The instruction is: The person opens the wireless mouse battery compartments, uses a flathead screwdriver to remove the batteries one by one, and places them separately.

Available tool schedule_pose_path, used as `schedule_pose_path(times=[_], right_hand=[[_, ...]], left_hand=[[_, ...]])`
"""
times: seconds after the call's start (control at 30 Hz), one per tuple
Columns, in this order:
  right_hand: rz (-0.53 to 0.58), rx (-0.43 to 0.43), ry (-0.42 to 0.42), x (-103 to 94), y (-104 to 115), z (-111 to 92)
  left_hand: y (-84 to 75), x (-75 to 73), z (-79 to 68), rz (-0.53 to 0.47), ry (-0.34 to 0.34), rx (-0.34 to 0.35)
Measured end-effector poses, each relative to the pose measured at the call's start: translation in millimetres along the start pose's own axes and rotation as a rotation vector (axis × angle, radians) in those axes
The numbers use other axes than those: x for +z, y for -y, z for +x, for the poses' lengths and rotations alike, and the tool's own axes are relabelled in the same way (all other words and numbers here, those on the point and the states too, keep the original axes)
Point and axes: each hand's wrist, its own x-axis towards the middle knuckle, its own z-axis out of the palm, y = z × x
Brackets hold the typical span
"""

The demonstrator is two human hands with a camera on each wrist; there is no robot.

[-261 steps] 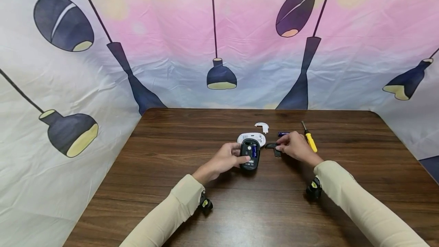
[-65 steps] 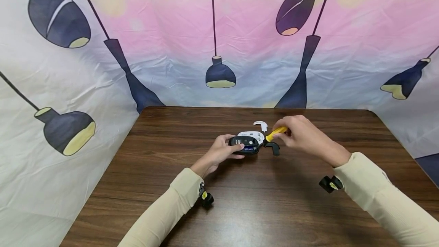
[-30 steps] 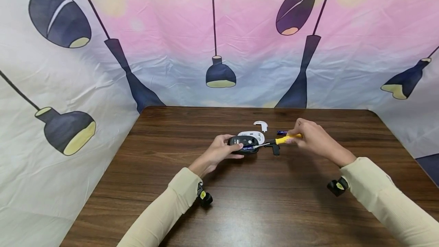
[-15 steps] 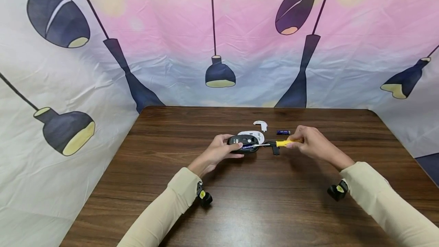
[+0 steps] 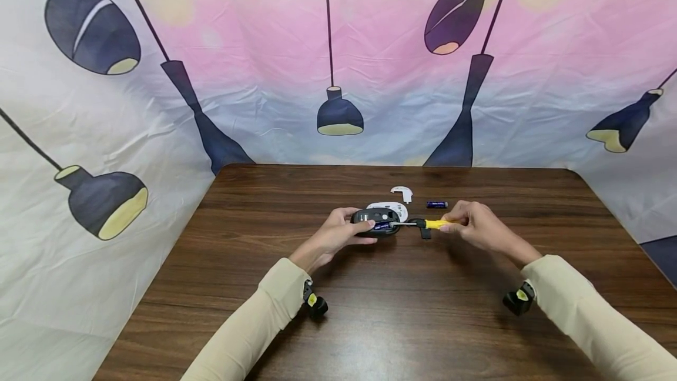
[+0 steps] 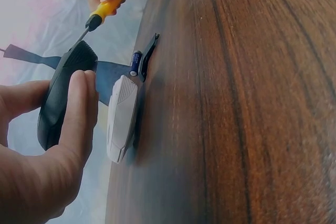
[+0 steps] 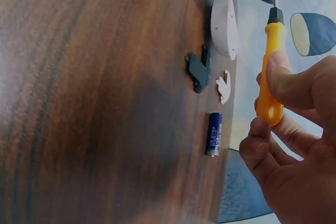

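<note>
My left hand (image 5: 334, 235) grips a black computer mouse (image 5: 378, 214) with its underside up and its battery compartment uncovered. A blue battery (image 5: 382, 226) lies in that compartment. With my right hand (image 5: 480, 229) I hold a yellow-handled screwdriver (image 5: 436, 224), its shaft pointing left and its tip at the battery's right end. In the left wrist view, thumb and fingers clasp the mouse (image 6: 64, 85) from both sides, above the table. The right wrist view shows my thumb and fingers around the yellow handle of the screwdriver (image 7: 272, 45).
Behind the black mouse a white mouse (image 5: 400, 210) lies underside up. A white battery cover (image 5: 406, 194) is farther back. A loose blue battery (image 5: 436, 204) lies behind the screwdriver, and a black battery cover (image 5: 425, 233) sits beneath its shaft. Patterned cloth hangs behind the wooden table (image 5: 296, 193).
My right hand has left the black cover and picked the screwdriver up off the table. The black mouse has turned sideways. Lately, the screwdriver handle has dropped slightly, its tip staying at the mouse.
</note>
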Motion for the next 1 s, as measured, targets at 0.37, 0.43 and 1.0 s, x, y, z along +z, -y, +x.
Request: schedule_pose_path(times=[0.37,0.43,1.0], right_hand=[[0.084,0.054,0.027,8.4,-8.7,-4.2],[0.094,0.058,0.028,9.5,-9.9,-4.7],[0.129,0.078,0.06,15.2,-15.3,-7.0]], left_hand=[[-1.8,1.2,-1.1,-0.014,0.007,-0.014],[-1.8,1.3,-0.9,-0.019,0.008,-0.017],[-2.1,3.3,-1.6,-0.041,0.018,-0.025]])
